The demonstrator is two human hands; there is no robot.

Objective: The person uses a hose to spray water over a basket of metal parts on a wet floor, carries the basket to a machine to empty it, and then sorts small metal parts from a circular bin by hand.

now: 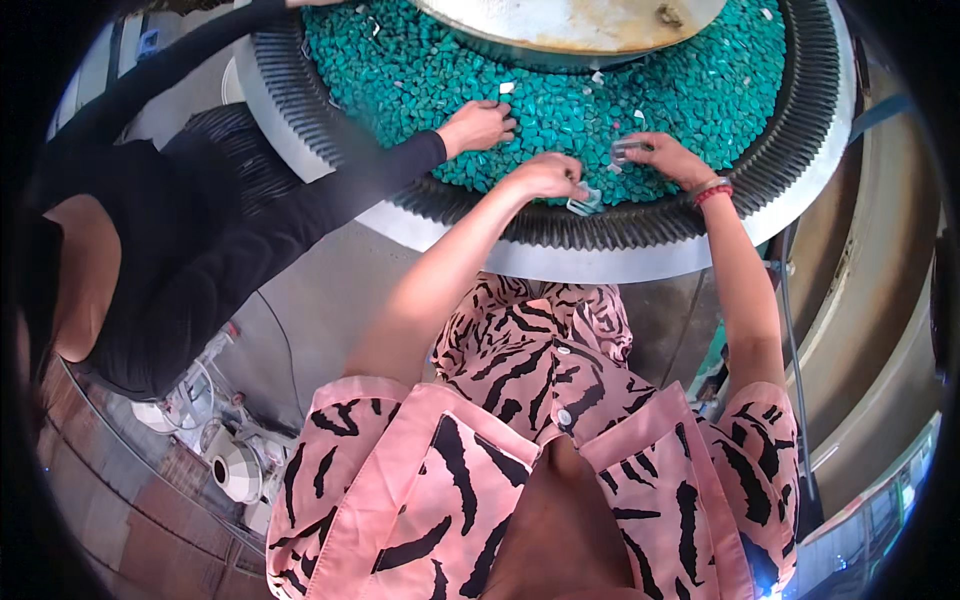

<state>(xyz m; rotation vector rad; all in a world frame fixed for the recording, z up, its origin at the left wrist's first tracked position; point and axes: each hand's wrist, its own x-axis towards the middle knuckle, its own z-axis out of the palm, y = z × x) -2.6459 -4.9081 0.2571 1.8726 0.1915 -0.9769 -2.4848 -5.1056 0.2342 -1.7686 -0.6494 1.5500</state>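
Observation:
Green polished stones fill a ring-shaped tub in front of me. At its near edge my left hand is closed in a pinch on a clear, shiny plastic-looking piece, just above the stones. Farther right, my right hand is closed on another clear, boxy piece; a band circles that wrist. The exact kind of both pieces is too small to make out. A few whitish bits lie scattered among the stones.
Around the stones runs a black ribbed wall with a pale outer rim. A stained round metal cover stands in the middle. At left a co-worker in black reaches a hand into the stones. White machine parts stand lower left.

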